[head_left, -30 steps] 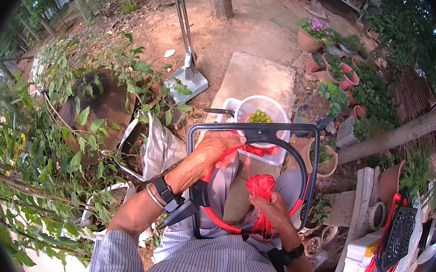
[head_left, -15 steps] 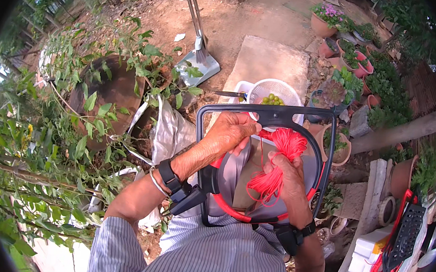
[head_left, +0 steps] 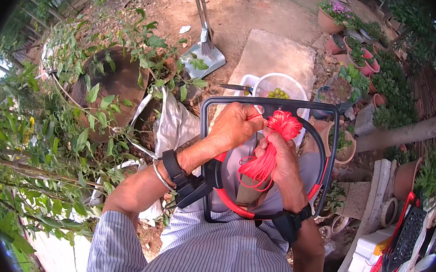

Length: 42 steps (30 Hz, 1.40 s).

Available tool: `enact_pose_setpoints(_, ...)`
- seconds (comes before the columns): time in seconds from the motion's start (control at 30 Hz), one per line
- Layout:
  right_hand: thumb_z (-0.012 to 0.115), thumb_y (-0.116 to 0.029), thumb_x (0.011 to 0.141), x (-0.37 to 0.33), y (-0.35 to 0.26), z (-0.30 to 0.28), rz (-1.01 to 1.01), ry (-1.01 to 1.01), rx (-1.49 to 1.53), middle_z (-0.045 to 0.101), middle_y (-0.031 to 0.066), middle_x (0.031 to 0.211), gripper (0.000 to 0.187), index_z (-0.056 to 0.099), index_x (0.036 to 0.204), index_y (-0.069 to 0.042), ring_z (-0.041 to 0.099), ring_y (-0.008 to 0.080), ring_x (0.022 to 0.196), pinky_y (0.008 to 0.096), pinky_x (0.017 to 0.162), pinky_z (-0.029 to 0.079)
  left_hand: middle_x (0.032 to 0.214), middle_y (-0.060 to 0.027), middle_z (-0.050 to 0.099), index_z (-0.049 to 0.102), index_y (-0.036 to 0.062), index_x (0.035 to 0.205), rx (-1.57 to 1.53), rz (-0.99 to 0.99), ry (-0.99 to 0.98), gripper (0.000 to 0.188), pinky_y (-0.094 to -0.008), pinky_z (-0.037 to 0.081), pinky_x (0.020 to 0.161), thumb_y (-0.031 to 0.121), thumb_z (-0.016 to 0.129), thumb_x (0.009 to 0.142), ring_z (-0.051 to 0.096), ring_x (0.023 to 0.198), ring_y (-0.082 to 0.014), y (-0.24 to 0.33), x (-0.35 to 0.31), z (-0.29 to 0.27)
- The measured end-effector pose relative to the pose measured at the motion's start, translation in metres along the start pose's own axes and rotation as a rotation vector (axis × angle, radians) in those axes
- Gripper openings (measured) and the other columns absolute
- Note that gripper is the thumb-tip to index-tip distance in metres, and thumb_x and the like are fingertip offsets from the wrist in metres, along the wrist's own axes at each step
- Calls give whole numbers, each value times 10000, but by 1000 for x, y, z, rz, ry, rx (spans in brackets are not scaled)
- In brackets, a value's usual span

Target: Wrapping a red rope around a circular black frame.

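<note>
My left hand (head_left: pixel 235 127) grips the upper left part of a black metal frame (head_left: pixel 203 134) with a red curved bar (head_left: pixel 232 206), and pinches the end of a red cord. My right hand (head_left: pixel 282 158) is closed around a bundle of red cord (head_left: pixel 275 141), whose looped top sticks out above my fingers near the frame's top bar. Both wrists wear dark bands. The frame rests against my lap, over my striped shirt.
A white basket (head_left: pixel 280 84) with green fruit stands beyond the frame, a knife (head_left: pixel 236 87) beside it. A large dark pot (head_left: pixel 113 84) with leafy branches is at left. Potted plants (head_left: pixel 349 80) and a log (head_left: pixel 412 131) lie at right. A shovel (head_left: pixel 205 51) rests on the dirt.
My right hand has lifted the red cord bundle from the lower middle of the frame up toward the top bar, close to my left hand. The view has shifted slightly.
</note>
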State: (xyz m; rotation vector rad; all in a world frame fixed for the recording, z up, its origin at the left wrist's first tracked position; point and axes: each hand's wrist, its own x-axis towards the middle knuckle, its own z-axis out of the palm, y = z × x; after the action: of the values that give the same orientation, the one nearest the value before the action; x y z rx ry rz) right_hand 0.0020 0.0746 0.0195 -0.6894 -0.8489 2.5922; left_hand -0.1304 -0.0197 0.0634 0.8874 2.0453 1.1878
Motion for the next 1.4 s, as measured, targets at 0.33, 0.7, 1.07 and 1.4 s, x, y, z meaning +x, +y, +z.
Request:
enact_pose_setpoints(0.33,613,-70,857,14,12,-9,-52,35,-29,596,47,736,132,630,980,-25,556,126,582,262,525,477,548,-19,542,689,-9,859,103,25,-14,266,-266,427,402,252,638,873,536,444,-98,-6,11,3)
enact_pose_setpoints(0.7,625,-78,854,20,22,-12,-103,119,-86,601,31,723,131,637,977,-33,564,116,561,242,501,475,559,-55,575,699,16,874,-90,-169,-72,252,-284,425,409,262,646,870,527,402,-122,-3,12,4)
enact_pose_setpoints(1.07,617,-117,854,28,20,-12,-133,189,-216,611,56,769,142,614,954,-16,577,141,626,259,567,485,656,-145,625,621,10,1105,-65,-131,-92,300,-367,478,515,234,550,918,588,470,-232,-11,9,4)
enact_pose_setpoints(1.4,557,-102,873,25,21,2,-175,-23,285,630,78,844,133,609,972,-30,599,179,748,331,727,520,797,-228,630,575,-10,1164,341,349,33,299,-407,492,678,144,509,916,650,747,-354,31,-25,-3)
